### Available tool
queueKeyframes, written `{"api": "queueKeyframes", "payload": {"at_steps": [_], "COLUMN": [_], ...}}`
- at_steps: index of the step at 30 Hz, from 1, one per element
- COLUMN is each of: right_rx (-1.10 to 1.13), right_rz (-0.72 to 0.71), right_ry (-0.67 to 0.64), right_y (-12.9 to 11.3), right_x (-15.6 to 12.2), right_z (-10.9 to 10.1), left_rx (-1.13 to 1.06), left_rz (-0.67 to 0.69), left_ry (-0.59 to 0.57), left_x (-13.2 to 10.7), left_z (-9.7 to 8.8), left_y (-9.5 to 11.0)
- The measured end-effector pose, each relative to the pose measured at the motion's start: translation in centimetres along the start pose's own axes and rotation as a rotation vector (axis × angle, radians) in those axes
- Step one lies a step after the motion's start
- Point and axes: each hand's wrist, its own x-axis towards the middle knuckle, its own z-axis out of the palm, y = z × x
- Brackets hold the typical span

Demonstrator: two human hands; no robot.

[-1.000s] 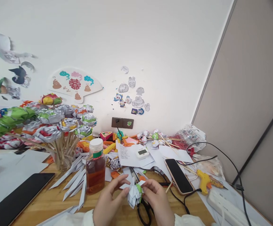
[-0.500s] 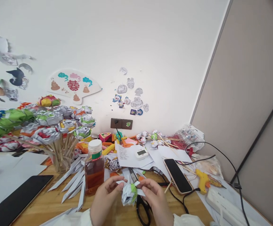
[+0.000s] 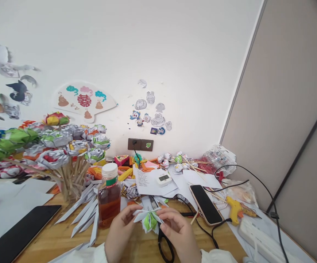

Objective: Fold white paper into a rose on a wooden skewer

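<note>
Between my two hands is a small folded paper flower (image 3: 150, 221), white with green inner petals. My left hand (image 3: 122, 228) pinches its left white petal between thumb and fingers. On the other side, my right hand (image 3: 178, 230) has its fingers closed on the right petal. Behind and below the flower lie black-handled scissors (image 3: 166, 248), partly covered by the flower and my right hand. A bottle of amber liquid (image 3: 109, 197) with a white cap stands just beyond my left hand.
Folded white paper strips (image 3: 85, 213) lie left of the bottle. Paper flowers on sticks (image 3: 70, 175) stand at the left, behind a black tablet (image 3: 24, 230). To the right are a phone (image 3: 206, 204), a yellow glue gun (image 3: 235, 210), cables and a power strip (image 3: 262, 239). A white timer (image 3: 163, 178) rests on papers.
The paper flower has turned between my fingers, so its green part now faces me at the centre and its white petals spread to both sides. Both hands stay in nearly the same place.
</note>
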Motion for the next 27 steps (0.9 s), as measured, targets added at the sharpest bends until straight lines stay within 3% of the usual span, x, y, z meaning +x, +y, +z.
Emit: {"api": "queueKeyframes", "payload": {"at_steps": [7, 11, 16, 22, 27], "right_rx": [-0.403, -0.565, -0.776, -0.882, -0.865], "right_rz": [-0.125, -0.312, -0.434, -0.482, -0.429], "right_ry": [0.050, -0.055, -0.180, -0.119, -0.083], "right_y": [-0.4, -0.8, -0.6, -0.3, 0.0], "right_x": [-0.4, -0.6, -0.7, -0.8, -0.8], "right_z": [-0.3, -0.1, 0.3, 0.3, 0.1], "left_rx": [0.307, 0.446, 0.563, 0.637, 0.655], "left_rz": [0.195, 0.356, 0.462, 0.526, 0.540], "left_ry": [0.086, 0.084, 0.034, -0.016, -0.124], "left_x": [-0.9, -1.1, -1.5, -2.2, -2.8], "left_z": [-0.1, -0.1, 0.1, 0.6, 0.7], "left_y": [1.1, 0.7, 0.5, 0.4, 0.9]}}
